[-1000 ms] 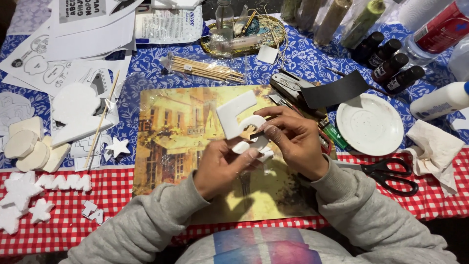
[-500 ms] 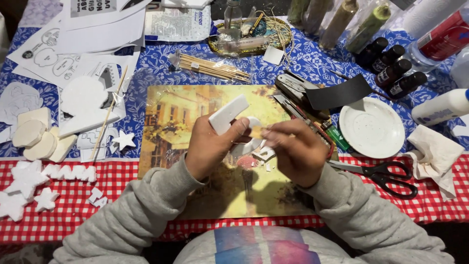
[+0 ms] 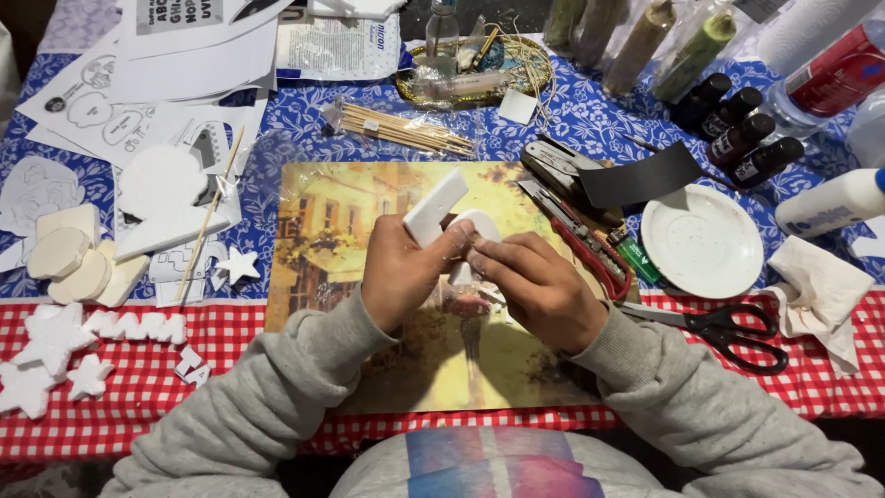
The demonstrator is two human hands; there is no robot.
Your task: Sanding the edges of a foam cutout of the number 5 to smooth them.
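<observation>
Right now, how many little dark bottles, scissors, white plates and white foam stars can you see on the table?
Little dark bottles: 4
Scissors: 1
White plates: 1
White foam stars: 4, counting the ones at the left edge
Total: 10

The left hand and the right hand hold another white foam piece, not a star.

Head camera looks steeply down, close over the table point(image 3: 553, 120).

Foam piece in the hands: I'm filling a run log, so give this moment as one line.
left hand: grips white foam piece | right hand: fingers on the foam | under: picture mat | nearby: scissors, white plate
</observation>
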